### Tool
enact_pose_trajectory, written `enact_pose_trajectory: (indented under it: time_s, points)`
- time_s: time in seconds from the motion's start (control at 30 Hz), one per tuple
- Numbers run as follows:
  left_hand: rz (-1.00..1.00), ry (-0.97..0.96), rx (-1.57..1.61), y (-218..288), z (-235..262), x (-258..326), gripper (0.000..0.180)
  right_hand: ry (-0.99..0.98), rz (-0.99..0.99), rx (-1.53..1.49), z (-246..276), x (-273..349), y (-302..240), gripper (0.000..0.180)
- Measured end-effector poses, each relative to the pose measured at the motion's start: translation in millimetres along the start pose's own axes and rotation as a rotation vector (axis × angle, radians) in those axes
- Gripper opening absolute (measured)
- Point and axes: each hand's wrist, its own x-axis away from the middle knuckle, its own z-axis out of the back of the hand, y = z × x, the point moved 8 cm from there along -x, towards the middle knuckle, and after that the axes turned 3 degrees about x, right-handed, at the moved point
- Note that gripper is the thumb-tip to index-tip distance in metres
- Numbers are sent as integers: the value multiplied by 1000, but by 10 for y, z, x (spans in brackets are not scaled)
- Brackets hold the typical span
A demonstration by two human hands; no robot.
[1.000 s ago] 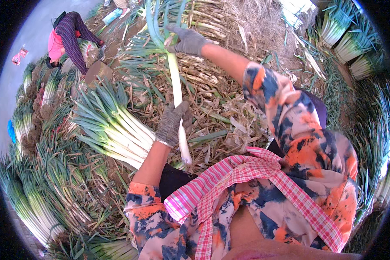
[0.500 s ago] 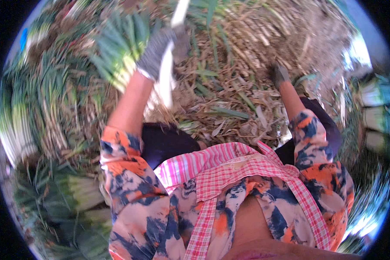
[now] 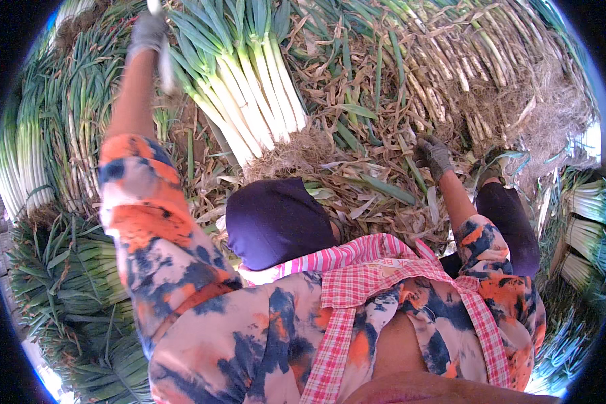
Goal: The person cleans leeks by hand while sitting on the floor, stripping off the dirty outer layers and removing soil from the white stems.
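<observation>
My left hand (image 3: 148,35), in a grey glove, is raised at the upper left with its fingers closed. A blurred long white strip (image 3: 165,71) passes through its grip, showing above and below the fist; its kind is unclear. Beside it, a bunch of cleaned leeks (image 3: 256,94) lies with white stalks and brown roots toward me. My right hand (image 3: 435,157), in a dark, soiled glove, rests low over dry husks (image 3: 384,161). Its fingers are loosely bent and apart, with nothing visible in them. It is near the roots of a pile of uncleaned leeks (image 3: 471,67).
More leeks (image 3: 67,141) are spread along the left, with stacked bundles (image 3: 81,296) at the lower left. Tied bundles (image 3: 586,236) stand at the far right. My dark-clad knee (image 3: 276,222) is bent just below the cleaned leeks.
My left hand has swung left and up with the white strip, away from the cleaned leeks, which now show fully. In the picture my right hand sits slightly lower; the view has shifted.
</observation>
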Motion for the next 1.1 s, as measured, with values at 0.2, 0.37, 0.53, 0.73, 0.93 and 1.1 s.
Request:
enact_pose_trajectory:
  time_s: [0.2,0.37,0.53,0.73,0.93,1.1]
  points:
    - [327,-372,-10,277,-1682,2526,54,-60,32,126,-21,105,64,26]
    - [511,-587,15,712,-1329,3045,59,-1,49,287,-1,147,81,24]
    - [274,-548,-3,598,-1606,2934,56,-72,112,173,-160,9,284,18]
    - [263,-549,163,604,-1698,2761,50,-236,550,673,-1001,260,-369,42]
    - [280,-196,121,871,-1287,3016,44,-156,561,886,-811,199,-943,34]
    - [186,-175,-83,1039,-1359,3063,61,350,863,1285,582,-211,-2019,27]
